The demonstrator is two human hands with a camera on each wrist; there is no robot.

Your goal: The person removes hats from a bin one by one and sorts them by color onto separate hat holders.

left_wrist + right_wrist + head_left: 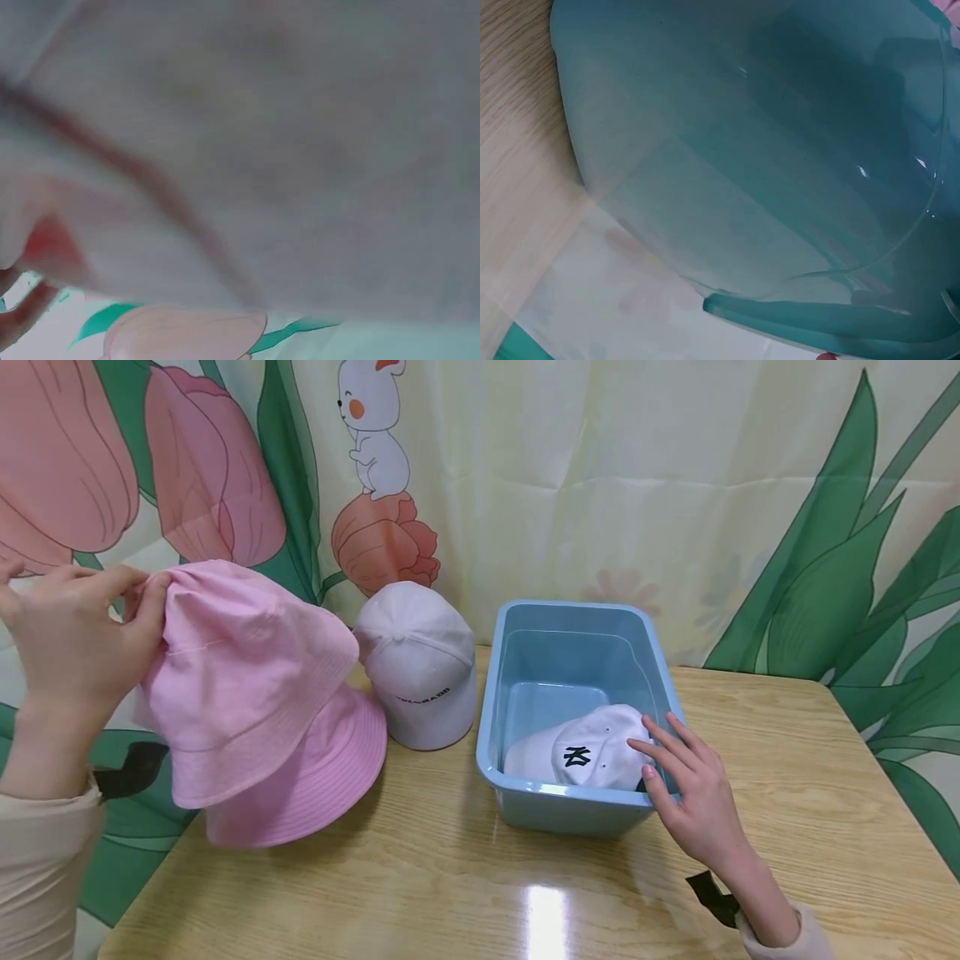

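My left hand [86, 631] pinches a pink bucket hat [225, 677] by the top of its crown, holding it up at the left. Its fabric fills most of the left wrist view, blurred. Partly hidden behind that hat, a second pink bucket hat [330, 777] shows its wide stitched brim. My right hand [693, 785] reaches over the near right corner of a light blue bin [573, 810], fingers loosely extended. Its fingertips are right at a white baseball cap [600, 743] with a black NY logo, which lies inside against the near wall.
A white cap with dark lettering [420, 668] stands between the pink hats and the bin. Behind the wooden table [787, 760] hangs a curtain [570, 485] printed with tulips and a rabbit. The right wrist view shows the bin's smooth wall [727, 165] up close.
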